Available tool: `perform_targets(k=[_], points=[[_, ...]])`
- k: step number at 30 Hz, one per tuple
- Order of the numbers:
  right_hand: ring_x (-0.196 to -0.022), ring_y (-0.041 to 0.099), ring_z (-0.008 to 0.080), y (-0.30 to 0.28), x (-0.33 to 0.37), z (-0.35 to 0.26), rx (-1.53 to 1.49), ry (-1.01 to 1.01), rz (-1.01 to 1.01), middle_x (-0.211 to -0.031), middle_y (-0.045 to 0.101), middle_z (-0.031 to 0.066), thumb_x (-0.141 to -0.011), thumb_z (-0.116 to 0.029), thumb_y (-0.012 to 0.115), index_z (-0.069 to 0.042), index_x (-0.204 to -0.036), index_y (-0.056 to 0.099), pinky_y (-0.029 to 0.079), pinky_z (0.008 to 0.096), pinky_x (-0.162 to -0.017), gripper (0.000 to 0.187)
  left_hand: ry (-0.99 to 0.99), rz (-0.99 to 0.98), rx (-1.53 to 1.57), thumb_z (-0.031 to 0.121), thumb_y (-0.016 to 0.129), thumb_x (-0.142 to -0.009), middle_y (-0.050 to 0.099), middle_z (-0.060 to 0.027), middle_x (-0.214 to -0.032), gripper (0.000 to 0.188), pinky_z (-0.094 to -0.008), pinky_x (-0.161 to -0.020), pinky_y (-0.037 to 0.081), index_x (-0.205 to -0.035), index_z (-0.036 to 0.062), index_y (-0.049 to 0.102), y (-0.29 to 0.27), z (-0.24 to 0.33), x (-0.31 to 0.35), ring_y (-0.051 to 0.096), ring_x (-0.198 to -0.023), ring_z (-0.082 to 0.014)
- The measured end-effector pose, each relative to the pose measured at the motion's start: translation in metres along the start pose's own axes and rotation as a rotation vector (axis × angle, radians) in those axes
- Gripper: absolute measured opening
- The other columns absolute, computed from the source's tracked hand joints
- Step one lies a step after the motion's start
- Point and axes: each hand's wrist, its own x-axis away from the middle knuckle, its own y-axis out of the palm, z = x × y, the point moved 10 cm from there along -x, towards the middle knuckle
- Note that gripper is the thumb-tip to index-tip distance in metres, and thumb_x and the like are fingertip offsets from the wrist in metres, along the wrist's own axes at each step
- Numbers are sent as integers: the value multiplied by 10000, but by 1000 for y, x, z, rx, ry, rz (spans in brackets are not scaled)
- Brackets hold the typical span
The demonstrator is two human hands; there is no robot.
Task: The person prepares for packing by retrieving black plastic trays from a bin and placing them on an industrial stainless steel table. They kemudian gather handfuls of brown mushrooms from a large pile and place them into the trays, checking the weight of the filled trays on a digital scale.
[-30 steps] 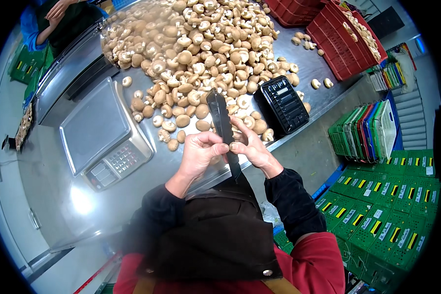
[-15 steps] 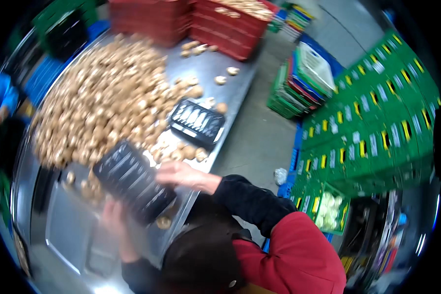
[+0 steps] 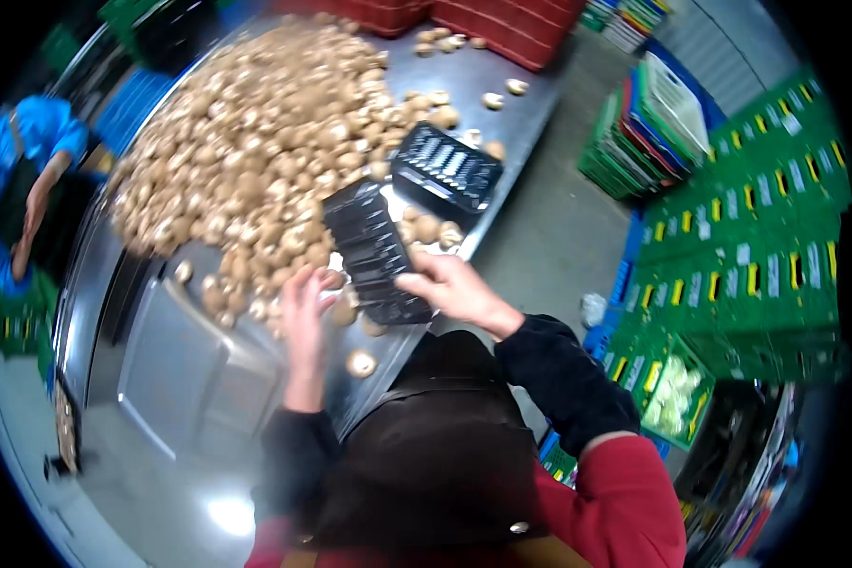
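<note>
My right hand [image 3: 454, 289] grips a black plastic punnet [image 3: 374, 246] by its near right side, thumb over the edge. The punnet is tilted above the near edge of a heap of brown mushrooms [image 3: 256, 142], and its ribbed bottom shows. On the left of the punnet, my left hand [image 3: 303, 312] has its fingers and thumb curled about a brown mushroom [image 3: 331, 279]; slight blur softens the grip. A second black punnet [image 3: 447, 168] rests on the metal table beyond the held one, beside a few loose mushrooms [image 3: 426, 228].
Red crates [image 3: 511, 28] stand at the table's far end. Right of the table are stacked green crates [image 3: 738, 256], a pile of mixed crates [image 3: 644, 133] and a crate of pale green vegetables [image 3: 674, 393]. A co-worker in blue [image 3: 43, 151] is at the left. A metal basin [image 3: 189, 369] lies near left.
The punnet in my right hand has swung more upright and moved right and away. My left hand has left the punnet and come to the mushrooms. The whole view has shifted.
</note>
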Motion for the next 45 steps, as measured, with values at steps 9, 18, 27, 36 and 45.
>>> perform_targets(k=[9,18,27,36,45], points=[[-592,542,178,0,-30,-12,305,-29,132,-649,574,105,-715,-233,813,16,-768,576,450,337,-582,348,63,3,129,209,574,-964,590,-111,-1211,375,-324,-909,494,-1266,-2,502,4,1,28,580,-1120,-196],[-633,625,328,-32,-134,-128,949,-572,523,-728,632,137,-788,-307,750,-68,-903,590,485,402,-552,309,132,16,94,147,608,-932,603,-110,-1169,343,-309,-901,489,-1228,-5,524,10,22,30,571,-1087,-172],[-648,514,166,131,38,-76,848,-1067,-426,-738,460,2,-679,-191,674,-129,-923,602,397,279,-555,261,-298,-30,581,359,437,-966,628,-226,-1120,530,-450,-566,583,-1299,-52,422,-75,9,96,660,-916,-396],[-1058,505,304,201,102,2,440,-416,-745,-1090,517,130,-798,-354,715,-72,-1071,600,436,414,-897,409,-945,361,85,-23,484,-773,594,-220,-859,295,-355,-405,494,-1064,-68,468,-195,-71,263,600,-512,-320],[-811,662,376,104,80,85,799,371,-478,-834,675,233,-904,-439,562,9,-1050,601,516,481,-705,472,-991,182,255,-32,472,-785,567,-149,-914,252,-408,-576,507,-1031,-2,514,-133,-135,174,578,-726,-289]])
